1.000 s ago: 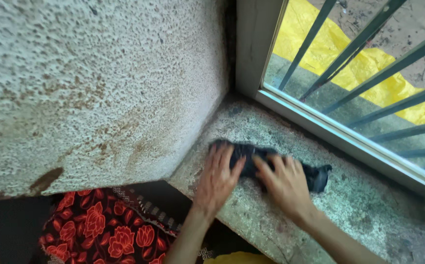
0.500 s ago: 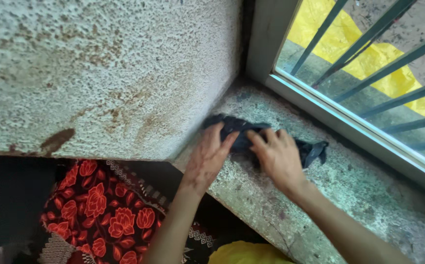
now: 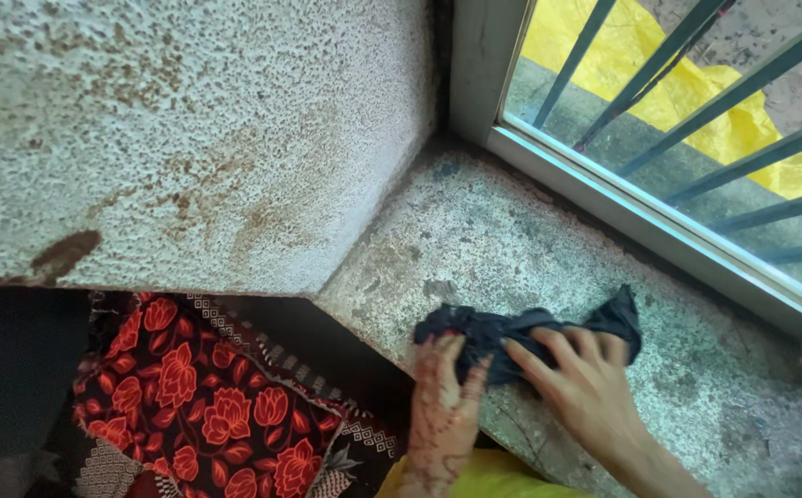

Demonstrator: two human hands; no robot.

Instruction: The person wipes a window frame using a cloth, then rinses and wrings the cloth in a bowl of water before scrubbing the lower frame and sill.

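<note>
A crumpled dark blue cloth (image 3: 521, 334) lies on a rough stone window ledge (image 3: 502, 231), close to the ledge's front edge. My left hand (image 3: 445, 401), patterned with henna, presses on the cloth's left end with fingers spread. My right hand (image 3: 578, 383) lies over the middle of the cloth, its fingers curled into the fabric. The cloth's right tip sticks out beyond my right fingers.
A speckled, stained wall (image 3: 189, 138) rises to the left of the ledge. A window frame (image 3: 659, 231) with dark metal bars (image 3: 687, 65) borders it on the right, yellow sheeting (image 3: 678, 92) outside. Red floral fabric (image 3: 207, 397) lies below the ledge, something yellow (image 3: 502, 475) by my arms.
Both hands have dragged the cloth from the inner part of the ledge near the wall toward the front edge, bunching it up more.
</note>
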